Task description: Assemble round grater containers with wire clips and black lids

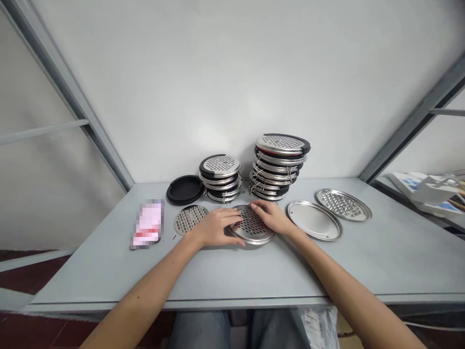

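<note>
A round metal grater disc with many holes [252,225] lies on the table in front of me, in a shiny rim. My left hand [220,227] rests at its left edge, fingers apart, the thumb near the front rim. On its upper right side lies my right hand [271,215], palm down, with its fingers over the edge; some fingertips are hard to see. Left of my left hand is a loose perforated plate [189,219]. To the right of my right hand lie a smooth round metal plate [314,220] and another grater plate [343,204].
Behind the hands stand a shorter stack of graters [221,177] and a taller one [279,165]. A black round lid [184,190] and a pixelated pink item [148,223] are at the left. The grey table [254,281] meets a white wall.
</note>
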`<state>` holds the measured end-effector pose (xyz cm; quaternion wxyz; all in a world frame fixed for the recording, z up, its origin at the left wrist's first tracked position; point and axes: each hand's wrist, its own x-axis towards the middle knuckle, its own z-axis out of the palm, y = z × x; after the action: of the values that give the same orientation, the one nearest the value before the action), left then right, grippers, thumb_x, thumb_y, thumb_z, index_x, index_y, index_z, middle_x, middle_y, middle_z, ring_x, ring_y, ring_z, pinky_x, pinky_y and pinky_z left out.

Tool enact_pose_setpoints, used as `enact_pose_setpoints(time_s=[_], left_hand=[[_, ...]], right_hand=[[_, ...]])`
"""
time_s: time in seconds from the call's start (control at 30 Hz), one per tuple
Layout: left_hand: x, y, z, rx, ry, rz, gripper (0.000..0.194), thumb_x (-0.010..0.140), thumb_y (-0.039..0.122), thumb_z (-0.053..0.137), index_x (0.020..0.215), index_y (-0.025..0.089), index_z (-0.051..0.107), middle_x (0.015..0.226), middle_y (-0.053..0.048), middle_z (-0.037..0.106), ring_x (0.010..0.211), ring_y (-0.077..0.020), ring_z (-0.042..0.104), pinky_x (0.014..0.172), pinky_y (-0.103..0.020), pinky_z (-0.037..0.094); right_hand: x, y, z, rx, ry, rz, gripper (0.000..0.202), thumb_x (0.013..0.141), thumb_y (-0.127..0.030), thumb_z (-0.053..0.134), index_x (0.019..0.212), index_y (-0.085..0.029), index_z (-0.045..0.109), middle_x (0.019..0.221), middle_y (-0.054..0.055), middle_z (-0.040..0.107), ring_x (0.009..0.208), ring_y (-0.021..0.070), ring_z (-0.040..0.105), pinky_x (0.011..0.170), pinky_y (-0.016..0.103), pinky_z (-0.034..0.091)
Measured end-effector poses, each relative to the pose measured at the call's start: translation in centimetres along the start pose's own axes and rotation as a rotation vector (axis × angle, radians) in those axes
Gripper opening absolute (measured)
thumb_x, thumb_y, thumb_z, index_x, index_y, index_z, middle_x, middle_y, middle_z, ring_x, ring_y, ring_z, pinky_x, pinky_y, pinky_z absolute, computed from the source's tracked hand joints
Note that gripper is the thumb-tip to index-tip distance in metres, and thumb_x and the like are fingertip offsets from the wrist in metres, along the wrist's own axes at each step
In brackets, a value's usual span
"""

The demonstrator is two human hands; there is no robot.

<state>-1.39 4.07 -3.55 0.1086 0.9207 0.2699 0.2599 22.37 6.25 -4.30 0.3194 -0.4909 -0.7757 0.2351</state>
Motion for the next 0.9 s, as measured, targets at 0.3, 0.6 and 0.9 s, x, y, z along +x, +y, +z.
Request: enact_pose_setpoints(time_s=[0.3, 0.6, 0.9], left_hand=[[-0.1, -0.3, 0.2, -0.007, 0.041, -0.036, 0.058, 0.080, 0.055, 0.065, 0.121, 0.015, 0.062, 0.127, -0.015, 0.062, 0.123, -0.0270, 0.056, 0.106, -0.043, 0.044], [0.0, -0.3, -0.2, -0.187, 0.167, -0.210, 0.043, 0.092, 0.049, 0.051, 0.118, 0.018, 0.063, 0.119, -0.010, 0.068, 0.107, -0.0245, 0.065, 0.094, -0.037, 0.050], [0.2, -0.2, -0.1, -0.287, 0.233, -0.273, 0.041, 0.090, 0.047, 0.054, 0.114, 0.015, 0.065, 0.113, -0.010, 0.070, 0.101, -0.0238, 0.066, 0.089, -0.035, 0.051]], right_hand=[[0.3, 0.4, -0.3, 0.148, 0.103, 0.058, 0.045, 0.095, -0.050, 0.036, 0.094, -0.020, 0.070, 0.102, 0.007, 0.071, 0.101, 0.0263, 0.063, 0.096, 0.043, 0.045], [-0.9, -1.5, -1.9, 0.265, -0.006, -0.207, 0.035, 0.086, -0.047, 0.055, 0.106, -0.020, 0.065, 0.110, 0.008, 0.068, 0.103, 0.0257, 0.062, 0.091, 0.038, 0.047], [-1.3, -1.8, -1.8, 0.195, -0.026, -0.232, 0.031, 0.083, -0.040, 0.061, 0.104, -0.019, 0.067, 0.105, 0.008, 0.071, 0.094, 0.0236, 0.065, 0.079, 0.033, 0.050]])
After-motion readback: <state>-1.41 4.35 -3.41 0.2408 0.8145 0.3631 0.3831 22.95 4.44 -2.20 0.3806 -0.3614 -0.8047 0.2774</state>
